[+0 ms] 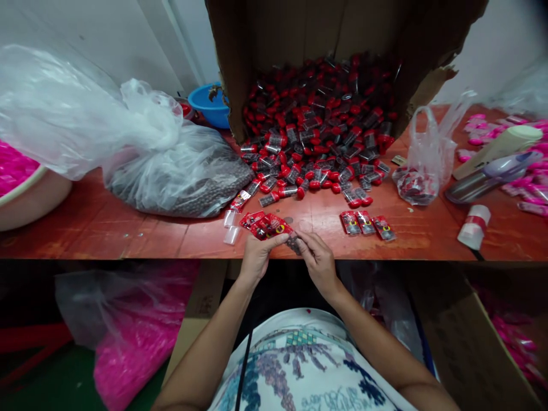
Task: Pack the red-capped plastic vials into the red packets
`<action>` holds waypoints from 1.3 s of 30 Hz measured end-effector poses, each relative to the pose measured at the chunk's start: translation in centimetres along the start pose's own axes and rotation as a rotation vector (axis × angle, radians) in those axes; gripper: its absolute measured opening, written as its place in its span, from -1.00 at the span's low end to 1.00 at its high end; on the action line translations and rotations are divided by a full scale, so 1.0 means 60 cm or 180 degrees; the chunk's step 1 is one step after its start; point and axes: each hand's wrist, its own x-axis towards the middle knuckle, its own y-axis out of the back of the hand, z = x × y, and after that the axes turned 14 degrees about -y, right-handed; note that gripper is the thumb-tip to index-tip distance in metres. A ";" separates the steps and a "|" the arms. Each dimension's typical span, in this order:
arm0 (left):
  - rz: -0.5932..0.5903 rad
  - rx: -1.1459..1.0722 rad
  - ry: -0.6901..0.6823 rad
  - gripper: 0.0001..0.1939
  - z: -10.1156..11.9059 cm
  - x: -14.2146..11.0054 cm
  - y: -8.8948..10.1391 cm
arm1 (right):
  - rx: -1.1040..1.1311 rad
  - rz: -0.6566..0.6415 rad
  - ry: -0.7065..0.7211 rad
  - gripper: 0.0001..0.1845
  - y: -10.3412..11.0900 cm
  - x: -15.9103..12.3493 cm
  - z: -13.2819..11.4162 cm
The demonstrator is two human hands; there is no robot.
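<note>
My left hand (257, 255) is closed on a fanned bunch of red printed labels (268, 224), its thumb pressed on top. My right hand (317, 260) pinches a small clear container of dark beads (293, 244) that touches the right end of the labels. Two clear empty sleeves (231, 234) lie left of my left hand. On the table to the right, a row of three red-labelled containers (366, 224) lies flat. Behind my hands, a large pile of red-capped clear containers (312, 137) spills out of a cardboard box (233, 74) lying on its side.
A plastic bag of dark beads (184, 177) rests on the red table (85, 228). Farther left is a tub (38, 197) of pink pieces. Toward the right are a small clear bag (422, 165), a white roll (474, 227) and bottles. Below hangs a bag of pink pieces (132, 342).
</note>
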 end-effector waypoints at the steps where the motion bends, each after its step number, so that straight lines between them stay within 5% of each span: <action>1: -0.0080 0.0044 0.0069 -0.81 0.001 0.001 0.001 | 0.0040 0.0038 -0.0039 -0.68 -0.002 0.000 0.003; 8: -0.0011 -0.0149 0.0492 -0.68 -0.004 0.000 0.001 | 0.1199 -0.0078 -0.1227 -0.68 -0.019 -0.004 0.007; 14: -0.0010 -0.0125 0.0403 -0.75 -0.010 -0.006 -0.010 | 0.0467 0.0249 -0.0490 -0.69 -0.015 -0.005 0.011; 20: 0.0058 -0.0111 0.0493 -0.75 0.004 0.003 -0.004 | 0.0382 -0.0648 -0.0413 -0.46 0.013 0.013 0.017; 25: -0.0260 -0.0082 0.0680 -0.72 -0.020 -0.009 -0.007 | 0.0432 -0.0827 -0.0396 -0.53 0.020 0.021 0.018; 30: 0.0175 -0.0424 0.1142 -0.70 -0.040 -0.009 -0.001 | 0.0281 -0.0182 -0.0759 -0.62 0.060 0.024 0.055; 35: 0.0663 -0.0550 0.1215 -0.71 -0.047 -0.001 0.013 | -0.1375 0.1078 -0.0715 -0.56 0.142 0.042 0.091; 37: 0.0762 -0.0537 0.1063 -0.72 -0.052 -0.001 0.011 | -0.1686 0.1254 -0.0495 -0.57 0.139 0.046 0.083; 39: 0.0821 -0.0563 0.0920 -0.73 -0.058 -0.001 0.006 | -0.1446 0.0913 -0.0318 -0.65 0.106 0.047 0.064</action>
